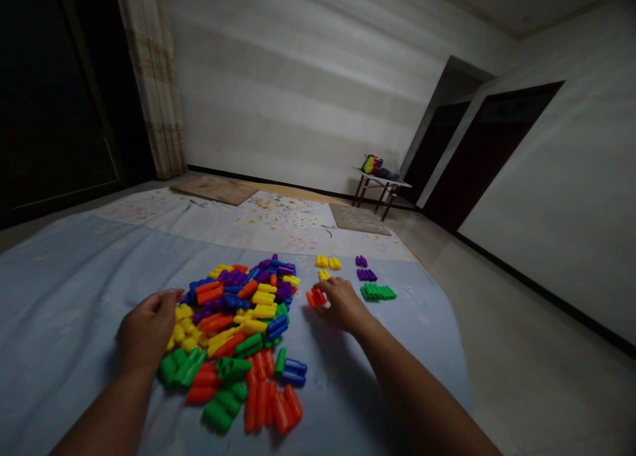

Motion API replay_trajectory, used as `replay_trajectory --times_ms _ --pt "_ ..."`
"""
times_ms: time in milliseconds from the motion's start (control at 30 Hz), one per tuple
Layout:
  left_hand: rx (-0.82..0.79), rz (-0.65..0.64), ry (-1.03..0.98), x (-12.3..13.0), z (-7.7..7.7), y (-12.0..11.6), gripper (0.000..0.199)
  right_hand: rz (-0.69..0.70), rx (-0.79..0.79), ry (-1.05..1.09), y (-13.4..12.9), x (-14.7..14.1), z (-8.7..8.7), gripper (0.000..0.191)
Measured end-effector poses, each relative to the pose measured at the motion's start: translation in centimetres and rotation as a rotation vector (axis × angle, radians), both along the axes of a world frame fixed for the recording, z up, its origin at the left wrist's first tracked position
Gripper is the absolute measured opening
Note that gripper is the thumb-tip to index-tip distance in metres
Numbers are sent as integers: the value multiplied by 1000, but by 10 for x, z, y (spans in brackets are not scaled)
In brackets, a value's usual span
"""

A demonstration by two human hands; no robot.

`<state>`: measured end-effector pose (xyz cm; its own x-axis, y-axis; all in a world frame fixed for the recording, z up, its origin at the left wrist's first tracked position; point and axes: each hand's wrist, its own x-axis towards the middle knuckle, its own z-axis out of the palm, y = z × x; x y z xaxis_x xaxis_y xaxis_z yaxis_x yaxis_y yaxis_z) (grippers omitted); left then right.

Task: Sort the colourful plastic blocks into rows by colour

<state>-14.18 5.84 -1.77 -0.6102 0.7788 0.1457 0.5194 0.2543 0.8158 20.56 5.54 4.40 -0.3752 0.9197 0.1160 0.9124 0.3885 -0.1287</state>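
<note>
A mixed pile of plastic building pieces (pixel 233 310), in red-orange, yellow, green, blue and purple tube shapes, lies on the blue sheet. My left hand (pixel 152 323) rests at the pile's left edge, its fingers curled together beside blue and yellow pieces; whether anything is in them is hidden. To the right of the pile, my right hand (pixel 342 303) has its fingers closed on an orange piece (pixel 317 298) at the sheet. Just beyond those fingers are yellow pieces (pixel 328 262). Purple pieces (pixel 366 274) and a green row (pixel 378 291) lie farther right.
A pale blue patterned sheet (pixel 417 350) covers the surface, with a white floral part (pixel 298 224) beyond. Two flat boards (pixel 213 189) lie at its far edge. A small table (pixel 380 177) with a colourful bag stands by the wall. Floor (pixel 507 350) shows at right.
</note>
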Motion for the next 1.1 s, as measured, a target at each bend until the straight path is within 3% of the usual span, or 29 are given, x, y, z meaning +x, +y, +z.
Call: replay_trajectory --times_ms 200,433,667,867,1100 --pt "-15 -2 -20 3 6 -2 36 -94 -34 -117 22 -6 -6 36" --pt "-15 -6 -8 2 3 -2 38 -44 -21 -94 25 -4 -14 36" --pt "-17 -13 -21 4 4 -3 37 -102 -34 -89 26 -3 -11 32" --pt "-3 -5 -20 4 4 -1 36 -34 50 53 29 -22 -13 34" --pt "-17 -8 2 0 0 0 38 -57 57 44 37 -45 -17 26"
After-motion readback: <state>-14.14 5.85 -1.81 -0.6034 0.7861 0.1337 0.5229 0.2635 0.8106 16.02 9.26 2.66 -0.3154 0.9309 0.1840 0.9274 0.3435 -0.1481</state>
